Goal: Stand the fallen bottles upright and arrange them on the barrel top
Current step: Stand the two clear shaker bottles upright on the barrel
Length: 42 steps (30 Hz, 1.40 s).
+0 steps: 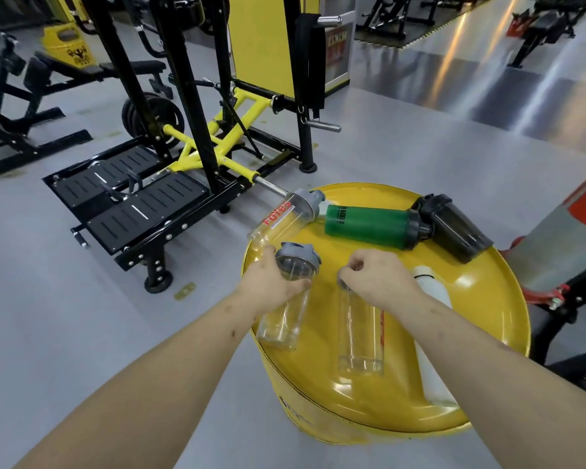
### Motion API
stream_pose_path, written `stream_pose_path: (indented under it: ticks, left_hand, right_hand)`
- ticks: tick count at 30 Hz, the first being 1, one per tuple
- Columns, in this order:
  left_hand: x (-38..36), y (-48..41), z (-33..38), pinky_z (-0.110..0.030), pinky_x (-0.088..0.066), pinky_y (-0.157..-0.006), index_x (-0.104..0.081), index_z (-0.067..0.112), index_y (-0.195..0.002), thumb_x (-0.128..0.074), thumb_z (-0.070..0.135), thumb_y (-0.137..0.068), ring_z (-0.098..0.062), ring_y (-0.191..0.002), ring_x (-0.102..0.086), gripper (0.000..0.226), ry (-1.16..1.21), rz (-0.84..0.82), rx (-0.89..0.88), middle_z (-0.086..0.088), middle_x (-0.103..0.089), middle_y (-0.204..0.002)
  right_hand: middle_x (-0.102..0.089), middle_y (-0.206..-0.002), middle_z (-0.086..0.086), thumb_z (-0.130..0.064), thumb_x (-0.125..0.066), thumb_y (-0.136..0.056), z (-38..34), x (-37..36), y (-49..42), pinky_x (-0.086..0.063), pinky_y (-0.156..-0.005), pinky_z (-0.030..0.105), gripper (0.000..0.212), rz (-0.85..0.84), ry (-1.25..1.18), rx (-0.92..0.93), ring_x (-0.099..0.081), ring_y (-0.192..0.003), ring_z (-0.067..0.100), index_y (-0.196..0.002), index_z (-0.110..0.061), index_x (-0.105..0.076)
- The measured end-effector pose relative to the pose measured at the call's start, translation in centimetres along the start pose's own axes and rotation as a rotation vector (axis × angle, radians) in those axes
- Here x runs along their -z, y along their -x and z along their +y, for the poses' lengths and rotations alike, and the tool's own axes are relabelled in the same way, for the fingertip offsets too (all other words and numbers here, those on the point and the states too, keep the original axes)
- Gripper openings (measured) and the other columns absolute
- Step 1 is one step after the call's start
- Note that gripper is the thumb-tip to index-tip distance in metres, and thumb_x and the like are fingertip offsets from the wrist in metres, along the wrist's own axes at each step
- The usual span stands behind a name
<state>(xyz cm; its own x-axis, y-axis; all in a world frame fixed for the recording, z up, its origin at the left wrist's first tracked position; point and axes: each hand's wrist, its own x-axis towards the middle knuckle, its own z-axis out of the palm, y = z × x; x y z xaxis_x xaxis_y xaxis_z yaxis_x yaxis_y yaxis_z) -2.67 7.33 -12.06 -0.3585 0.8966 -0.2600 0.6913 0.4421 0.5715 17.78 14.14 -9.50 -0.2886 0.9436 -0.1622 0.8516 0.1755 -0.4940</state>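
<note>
A yellow barrel top carries several shaker bottles. My left hand grips a clear bottle with a grey lid, standing upright at the barrel's left edge. My right hand is closed over the lid of a second clear bottle, also upright. Beside my right forearm stands a white bottle, partly hidden. A clear bottle with red lettering lies on its side, overhanging the far left rim. A green bottle and a black bottle lie on their sides at the back.
A black and yellow gym machine with a footplate stands on the grey floor just left of the barrel; its steel bar reaches toward the rim. A red and black frame stands close on the right.
</note>
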Motion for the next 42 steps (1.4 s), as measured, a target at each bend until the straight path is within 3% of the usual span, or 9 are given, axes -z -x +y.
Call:
stream_pose_path:
  ticks: [4, 8, 12, 15, 19, 29, 42]
  left_hand:
    - [0.1, 0.5, -0.1, -0.033, -0.053, -0.069, -0.028, 0.020, -0.151, -0.078, 0.062, -0.077, -0.020, -0.093, -0.064, 0.099, 0.058, 0.023, -0.002, -0.001, -0.060, -0.113]
    - [0.9, 0.8, 0.3, -0.039, -0.058, -0.075, -0.024, 0.027, -0.153, -0.081, 0.062, -0.072, -0.019, -0.095, -0.062, 0.105, 0.180, 0.103, -0.030, 0.004, -0.055, -0.109]
    - [2.2, 1.1, 1.0, -0.036, -0.058, -0.070, -0.020, 0.037, -0.154, -0.088, 0.053, -0.068, -0.013, -0.093, -0.064, 0.112, 0.328, 0.142, -0.115, 0.005, -0.055, -0.119]
    - [2.4, 1.4, 1.1, -0.029, -0.052, -0.080, -0.022, 0.034, -0.154, -0.092, 0.041, -0.068, -0.016, -0.106, -0.062, 0.111, 0.396, 0.167, -0.169, 0.005, -0.052, -0.130]
    - [2.2, 1.7, 0.5, -0.020, -0.051, -0.077, -0.026, 0.036, -0.146, -0.094, 0.031, -0.066, -0.014, -0.110, -0.061, 0.105, 0.430, 0.178, -0.202, 0.007, -0.053, -0.129]
    - [1.1, 2.0, -0.8, -0.018, -0.048, -0.085, -0.027, 0.046, -0.138, -0.097, 0.032, -0.065, -0.006, -0.113, -0.061, 0.102, 0.508, 0.193, -0.195, 0.016, -0.059, -0.126]
    - [1.1, 1.7, -1.3, -0.030, -0.052, -0.095, -0.023, 0.039, -0.150, -0.096, 0.035, -0.068, -0.010, -0.119, -0.059, 0.110, 0.482, 0.153, -0.202, 0.016, -0.059, -0.130]
  right_hand:
    - [-0.065, -0.080, -0.009, -0.045, -0.061, -0.082, -0.1, 0.1, 0.0, -0.054, -0.063, 0.032, 0.016, 0.013, 0.004, 0.012, -0.059, -0.074, 0.012, -0.079, -0.030, -0.066]
    - [-0.066, -0.080, -0.009, -0.043, -0.059, -0.084, -0.1, 0.3, 0.1, -0.055, -0.065, 0.033, 0.016, 0.016, 0.011, 0.021, -0.060, -0.075, 0.011, -0.082, -0.029, -0.066]
    - [-0.066, -0.082, -0.009, -0.043, -0.058, -0.085, -0.4, 0.5, 0.2, -0.049, -0.061, 0.030, 0.017, 0.024, 0.020, 0.044, -0.059, -0.078, 0.013, -0.086, -0.028, -0.068]
    - [-0.066, -0.084, -0.007, -0.042, -0.058, -0.086, -0.6, 0.6, 0.3, -0.043, -0.057, 0.029, 0.017, 0.017, 0.013, 0.053, -0.059, -0.078, 0.014, -0.086, -0.028, -0.068]
    - [-0.065, -0.086, -0.008, -0.043, -0.058, -0.087, -0.6, 0.5, 0.4, -0.046, -0.060, 0.030, 0.018, 0.026, 0.018, 0.058, -0.059, -0.079, 0.014, -0.089, -0.029, -0.067]
    - [-0.064, -0.083, -0.009, -0.044, -0.059, -0.085, -0.3, 0.0, 0.5, -0.047, -0.058, 0.030, 0.016, 0.034, 0.034, 0.046, -0.058, -0.077, 0.012, -0.085, -0.030, -0.067]
    - [-0.065, -0.083, -0.009, -0.048, -0.060, -0.082, -0.4, 0.1, 0.8, -0.054, -0.063, 0.033, 0.018, 0.051, 0.066, 0.008, -0.059, -0.076, 0.013, -0.084, -0.030, -0.065]
